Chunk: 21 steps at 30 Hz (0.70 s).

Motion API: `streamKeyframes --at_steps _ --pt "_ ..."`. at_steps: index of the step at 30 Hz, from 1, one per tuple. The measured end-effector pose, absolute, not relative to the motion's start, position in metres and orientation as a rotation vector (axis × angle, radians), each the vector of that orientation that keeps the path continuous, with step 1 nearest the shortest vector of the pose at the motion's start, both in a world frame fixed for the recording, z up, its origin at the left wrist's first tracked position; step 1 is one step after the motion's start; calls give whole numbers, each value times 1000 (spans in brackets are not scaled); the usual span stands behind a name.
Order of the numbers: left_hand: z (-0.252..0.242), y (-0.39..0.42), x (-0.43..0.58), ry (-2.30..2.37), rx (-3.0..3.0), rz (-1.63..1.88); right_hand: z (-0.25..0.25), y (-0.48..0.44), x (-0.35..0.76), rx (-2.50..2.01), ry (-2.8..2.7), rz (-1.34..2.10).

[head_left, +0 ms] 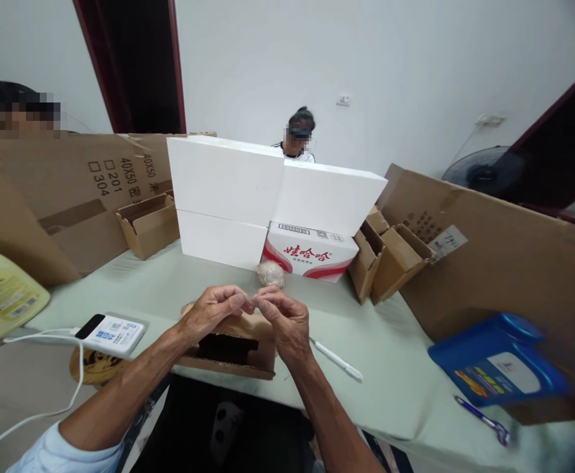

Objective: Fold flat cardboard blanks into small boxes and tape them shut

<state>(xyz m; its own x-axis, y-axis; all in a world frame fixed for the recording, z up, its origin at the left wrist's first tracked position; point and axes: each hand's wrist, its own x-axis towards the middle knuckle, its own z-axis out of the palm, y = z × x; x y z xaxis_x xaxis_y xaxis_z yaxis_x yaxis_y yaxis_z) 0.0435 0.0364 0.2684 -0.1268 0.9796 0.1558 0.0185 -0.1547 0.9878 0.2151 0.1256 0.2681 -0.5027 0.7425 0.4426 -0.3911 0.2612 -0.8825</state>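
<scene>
My left hand [215, 307] and my right hand [286, 320] meet fingertip to fingertip above the table's near edge. Both are pinched together on something tiny that I cannot make out. Under them lies a flat brown cardboard box [230, 346] with a dark cut-out opening. A white pen-like stick [336, 359] lies just right of my right wrist. A small roll of clear tape [270, 273] rests beyond my fingers, in front of a red-and-white printed carton [309, 257].
White foam boxes [228, 180] are stacked at the back, with small open cardboard boxes [149, 223] either side and big cardboard sheets [504, 263]. A yellow jug [1, 292], a power bank [111, 334] with cable, a blue jug [499, 368] and a purple razor [484, 420] lie around. Two persons sit behind.
</scene>
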Motion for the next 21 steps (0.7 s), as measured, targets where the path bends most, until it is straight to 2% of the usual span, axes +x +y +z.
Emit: streamKeyframes --at_steps 10,16,21 --pt "273 27 45 1285 1490 1199 269 141 245 -383 -1655 1414" --pt "274 -1 40 1638 2193 816 229 190 284 -710 -1672 982" --pt "253 -18 37 1719 2325 740 184 232 285 -839 -1846 600"
